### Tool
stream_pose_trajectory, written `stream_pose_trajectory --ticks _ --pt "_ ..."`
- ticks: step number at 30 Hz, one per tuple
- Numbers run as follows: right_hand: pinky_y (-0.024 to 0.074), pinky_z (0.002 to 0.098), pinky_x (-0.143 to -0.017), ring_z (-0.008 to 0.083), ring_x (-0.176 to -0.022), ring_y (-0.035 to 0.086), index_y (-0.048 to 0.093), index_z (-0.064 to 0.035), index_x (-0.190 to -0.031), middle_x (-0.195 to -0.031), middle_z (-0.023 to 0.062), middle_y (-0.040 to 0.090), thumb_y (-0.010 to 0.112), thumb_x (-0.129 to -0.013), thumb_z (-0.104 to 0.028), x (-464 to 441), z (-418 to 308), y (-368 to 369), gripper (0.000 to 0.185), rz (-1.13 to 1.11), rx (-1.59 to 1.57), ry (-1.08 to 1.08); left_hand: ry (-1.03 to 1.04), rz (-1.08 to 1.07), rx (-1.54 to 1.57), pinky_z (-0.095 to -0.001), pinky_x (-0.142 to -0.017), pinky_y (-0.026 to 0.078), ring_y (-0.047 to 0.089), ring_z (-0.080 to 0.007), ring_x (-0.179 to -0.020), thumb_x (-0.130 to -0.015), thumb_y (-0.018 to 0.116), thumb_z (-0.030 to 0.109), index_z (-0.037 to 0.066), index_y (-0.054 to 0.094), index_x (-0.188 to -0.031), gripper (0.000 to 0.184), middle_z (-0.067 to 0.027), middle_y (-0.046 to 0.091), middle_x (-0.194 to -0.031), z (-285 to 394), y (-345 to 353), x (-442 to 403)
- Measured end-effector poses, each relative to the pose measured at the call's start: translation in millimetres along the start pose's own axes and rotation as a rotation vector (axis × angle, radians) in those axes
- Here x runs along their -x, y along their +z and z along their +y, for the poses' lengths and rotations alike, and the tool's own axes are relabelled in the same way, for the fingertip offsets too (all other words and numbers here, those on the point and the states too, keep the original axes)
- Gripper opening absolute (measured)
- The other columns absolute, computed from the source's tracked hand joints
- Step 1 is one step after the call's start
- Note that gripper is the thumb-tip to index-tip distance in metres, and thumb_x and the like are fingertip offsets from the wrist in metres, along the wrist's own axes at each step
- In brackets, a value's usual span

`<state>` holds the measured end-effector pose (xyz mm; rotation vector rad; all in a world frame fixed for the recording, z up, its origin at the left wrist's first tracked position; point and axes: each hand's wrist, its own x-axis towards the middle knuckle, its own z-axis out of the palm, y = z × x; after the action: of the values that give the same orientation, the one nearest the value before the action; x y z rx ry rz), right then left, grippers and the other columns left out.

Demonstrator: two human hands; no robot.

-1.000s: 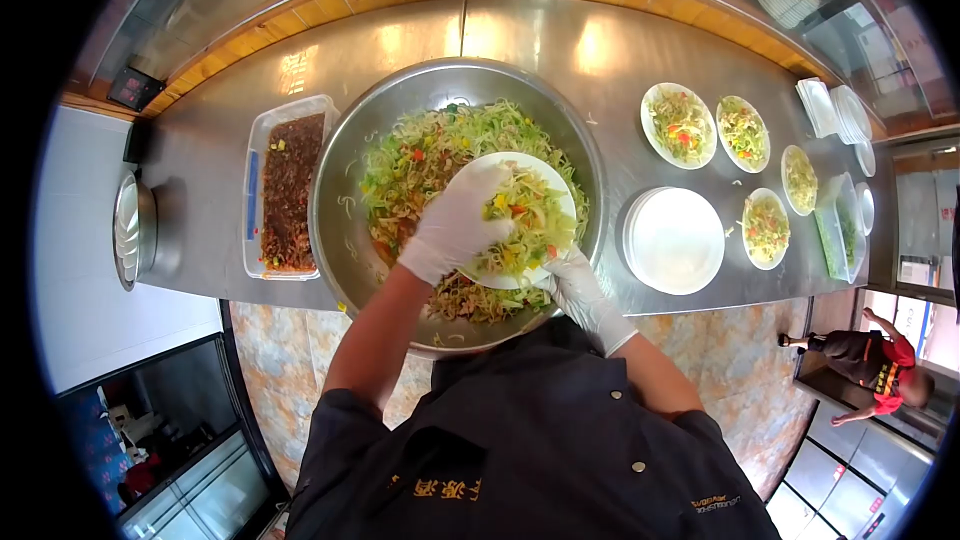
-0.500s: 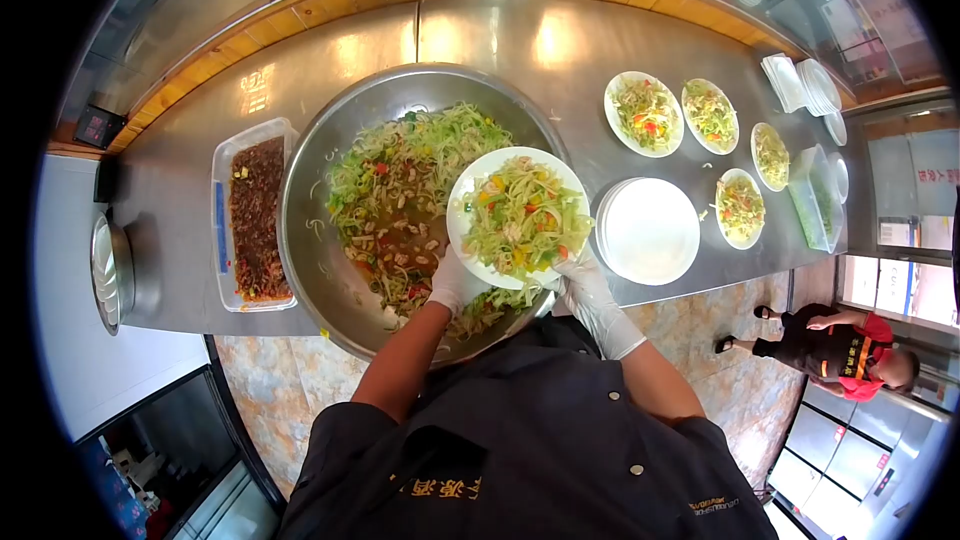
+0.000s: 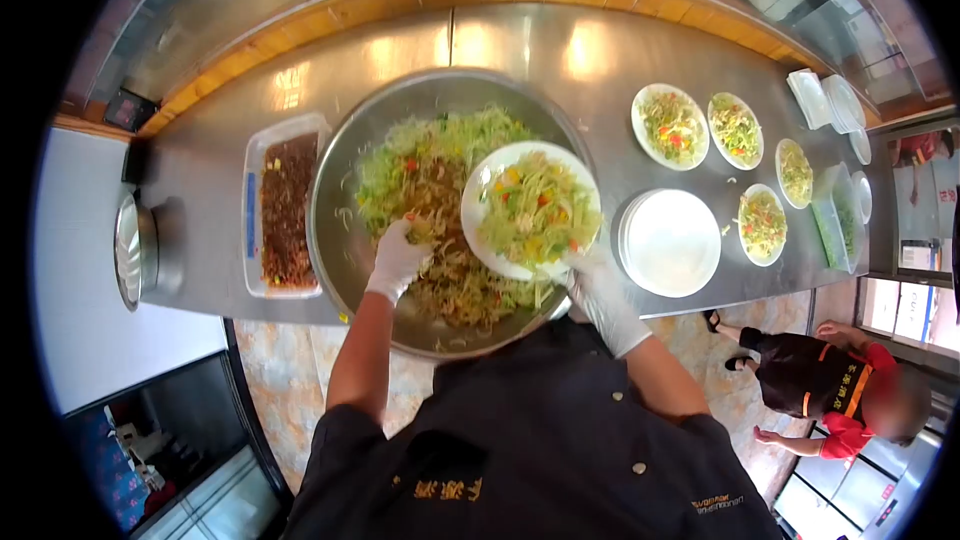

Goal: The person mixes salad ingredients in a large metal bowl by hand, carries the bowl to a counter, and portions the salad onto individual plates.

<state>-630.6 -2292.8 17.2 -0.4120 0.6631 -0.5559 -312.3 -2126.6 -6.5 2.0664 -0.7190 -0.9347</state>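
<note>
A large steel bowl (image 3: 345, 270) holds shredded green vegetables mixed with meat pieces (image 3: 455, 290). In the bowl, toward its left side, my gloved left hand (image 3: 400, 258) has its fingers closed on some of the mixture. My gloved right hand (image 3: 598, 292) grips the lower right rim of a white plate (image 3: 480, 202), which is tilted slightly above the right part of the bowl. Shredded vegetables with red and yellow bits (image 3: 538, 208) are heaped on this plate. The right thumb lies by the rim, and the other fingers are hidden beneath.
Stacked white plates (image 3: 670, 242) stand right of the bowl. Several filled plates (image 3: 672, 127) lie beyond them, near a clear tub of greens (image 3: 838, 223). A tub of dark red-brown food (image 3: 288, 210) is at the left. A person (image 3: 830, 380) stands at the lower right.
My left hand has gone from the food on the plate to below the plate, then left into the mixture. The plate stays in my right hand. The person at the right has come closer.
</note>
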Motion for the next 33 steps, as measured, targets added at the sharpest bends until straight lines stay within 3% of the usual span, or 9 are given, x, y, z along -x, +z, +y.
stream_pose_trajectory --ticks 2,6,9,15,21,24,26,30,33 --pt "0.0624 0.0511 -0.098 0.0373 -0.131 0.060 0.033 -0.0029 -0.155 -0.149 0.0195 0.051 0.046 -0.098 0.012 8.4 2.9 11.6 0.061 0.038 0.001 -0.006 0.149 0.052 0.007 -0.0313 -0.098 0.050 0.063 -0.0181 -0.112 -0.079 0.079 0.005 0.005 0.070 -0.116 0.038 -0.0104 0.068 -0.120 34.7 -10.3 16.6" --pt "0.0627 0.0509 -0.097 0.0367 -0.130 0.060 0.037 -0.0036 -0.154 -0.148 0.0167 0.053 0.046 -0.098 0.012 6.6 8.7 15.4 0.059 0.046 0.012 0.042 0.526 0.056 -0.201 -0.0354 -0.101 0.051 0.064 -0.0289 -0.118 -0.077 0.079 0.005 0.007 0.071 -0.119 0.043 -0.0161 0.067 -0.123 134.6 -9.7 36.7" --pt "0.0632 0.0504 -0.097 0.0355 -0.128 0.062 0.039 -0.0030 -0.153 -0.147 0.0164 0.054 0.046 -0.098 0.013 6.5 13.9 21.6 0.058 0.009 -0.019 0.041 0.604 -0.019 -0.378 -0.0465 -0.102 0.050 0.063 -0.0372 -0.111 -0.076 0.082 0.023 0.010 0.071 -0.115 0.043 -0.0139 0.064 -0.126 168.6 25.1 34.6" --pt "0.0620 0.0482 -0.098 0.0323 -0.122 0.066 0.044 -0.0031 -0.150 -0.142 0.0153 0.058 0.050 -0.098 0.011 6.2 20.6 9.4 0.055 -0.032 -0.016 0.078 0.797 0.031 -0.836 -0.0489 -0.117 0.036 0.052 -0.0406 -0.133 -0.073 0.080 0.050 0.009 0.066 -0.133 0.073 -0.0205 0.058 -0.139 186.6 74.0 37.5" --pt "0.0606 0.0520 -0.100 0.0349 -0.129 0.062 0.037 -0.0039 -0.154 -0.147 0.0170 0.055 0.046 -0.098 0.012 26.4 4.2 10.2 0.059 -0.009 -0.135 0.031 0.703 -0.126 -0.447 -0.0466 -0.105 0.049 0.062 -0.0327 -0.121 -0.081 0.080 0.043 0.010 0.066 -0.134 0.064 -0.0173 0.065 -0.134 226.0 35.3 46.0" --pt "0.0584 0.0551 -0.103 0.0368 -0.132 0.059 0.032 -0.0044 -0.157 -0.150 0.0178 0.050 0.044 -0.098 0.012 36.4 -10.8 5.3 0.062 -0.013 -0.164 -0.025 0.495 0.022 -0.056 -0.0351 -0.093 0.054 0.070 -0.0240 -0.102 -0.088 0.078 0.025 0.005 0.072 -0.122 0.040 -0.0145 0.074 -0.111 217.2 19.1 30.8" --pt "0.0569 0.0570 -0.104 0.0378 -0.134 0.057 0.030 -0.0043 -0.158 -0.153 0.0181 0.048 0.043 -0.098 0.012 43.0 -25.7 -0.1 0.064 0.006 -0.131 -0.068 0.659 0.279 -0.111 -0.0292 -0.089 0.055 0.071 -0.0191 -0.095 -0.091 0.073 0.010 0.002 0.075 -0.113 0.024 -0.0116 0.076 -0.099 196.1 2.3 17.4" --pt "0.0557 0.0569 -0.106 0.0378 -0.137 0.055 0.028 -0.0031 -0.158 -0.154 0.0189 0.046 0.043 -0.096 0.013 62.4 -66.2 -11.4 0.066 0.054 -0.199 -0.134 0.374 0.219 -0.182 -0.0314 -0.083 0.053 0.066 -0.0188 -0.084 -0.089 0.070 0.008 0.001 0.074 -0.111 0.023 -0.0090 0.073 -0.094 112.8 5.2 -14.3" --pt "0.0537 0.0548 -0.109 0.0376 -0.137 0.054 0.028 -0.0040 -0.158 -0.154 0.0201 0.045 0.045 -0.095 0.014 72.0 -98.8 -31.0 0.069 0.080 -0.252 -0.233 0.494 0.178 -0.446 -0.0404 -0.073 0.050 0.058 -0.0269 -0.072 -0.086 0.074 0.014 0.001 0.071 -0.097 0.018 -0.0134 0.068 -0.085 33.9 24.9 -32.2"
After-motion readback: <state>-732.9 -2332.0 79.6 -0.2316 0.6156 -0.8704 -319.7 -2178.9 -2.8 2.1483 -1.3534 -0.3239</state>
